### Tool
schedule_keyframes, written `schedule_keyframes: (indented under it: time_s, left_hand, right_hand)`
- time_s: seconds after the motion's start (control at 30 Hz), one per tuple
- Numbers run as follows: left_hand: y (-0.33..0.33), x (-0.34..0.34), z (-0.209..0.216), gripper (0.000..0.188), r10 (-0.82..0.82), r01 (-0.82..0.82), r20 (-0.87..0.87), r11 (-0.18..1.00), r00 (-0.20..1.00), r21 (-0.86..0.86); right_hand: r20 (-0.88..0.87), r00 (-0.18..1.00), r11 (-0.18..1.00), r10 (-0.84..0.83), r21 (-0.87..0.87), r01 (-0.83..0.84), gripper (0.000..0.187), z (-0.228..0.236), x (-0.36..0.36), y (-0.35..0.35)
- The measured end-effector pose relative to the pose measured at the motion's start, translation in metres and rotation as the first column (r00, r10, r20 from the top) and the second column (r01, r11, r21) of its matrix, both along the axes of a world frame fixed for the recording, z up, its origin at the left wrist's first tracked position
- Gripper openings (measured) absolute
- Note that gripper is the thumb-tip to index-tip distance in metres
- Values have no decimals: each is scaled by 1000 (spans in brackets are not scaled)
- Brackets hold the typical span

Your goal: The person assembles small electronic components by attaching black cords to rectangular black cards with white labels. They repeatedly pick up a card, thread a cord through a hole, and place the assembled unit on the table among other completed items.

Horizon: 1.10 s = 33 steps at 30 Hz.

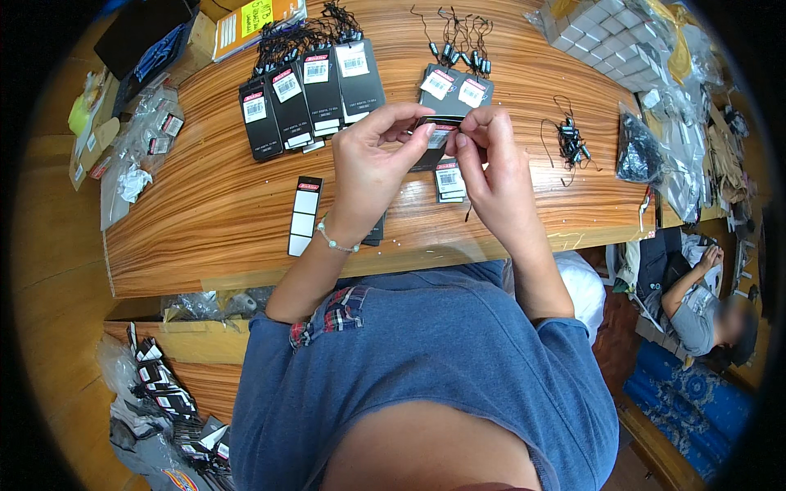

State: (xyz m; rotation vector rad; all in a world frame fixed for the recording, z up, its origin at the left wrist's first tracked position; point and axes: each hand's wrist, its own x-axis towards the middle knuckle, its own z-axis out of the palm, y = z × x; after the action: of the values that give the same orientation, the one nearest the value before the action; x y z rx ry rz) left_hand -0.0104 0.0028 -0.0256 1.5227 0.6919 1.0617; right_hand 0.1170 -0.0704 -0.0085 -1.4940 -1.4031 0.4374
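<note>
Between my hands is a black hang tag (440, 137) with a red-and-white label, raised over the wooden table. My left hand (378, 155) pinches its left side between thumb and fingers. At its upper right corner my right hand (494, 159) is closed, fingertips together; a thin dark cord end shows below that hand. Just behind lie more labelled tags (458, 92) with black strings fanned out at their tops. Under my hands sits a small stack of white-labelled cards (449, 182). My left wrist partly covers other dark tags (376, 233).
Several stacks of strung black tags (321, 94) stand back left. A long black strip with white panels (304, 214) lies near my left forearm. Loose black strings (571, 141) are at right, beside a plastic bag (639, 151). Small white boxes (602, 37) fill the back right corner. Another person (696, 307) sits far right.
</note>
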Motion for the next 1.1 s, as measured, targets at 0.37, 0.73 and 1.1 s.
schedule_keyframes:
  time_s: [0.37, 0.73, 1.1]
  left_hand:
    - [-3, 6, 0, 12, 62, -50, -55, 979, 997, 197]
    - [-3, 1, 3, 15, 83, 17, -204, 895, 975, 447]
    - [-4, 3, 1, 14, 86, -4, -168, 902, 982, 433]
  right_hand:
    - [-4, 1000, 999, -8, -36, 8, 21, 3, 3, 2]
    - [-108, 994, 998, 11, -66, -18, 19, -4, 8, 7]
    - [91, 995, 999, -38, -20, 40, 19, -3, 2, 9]
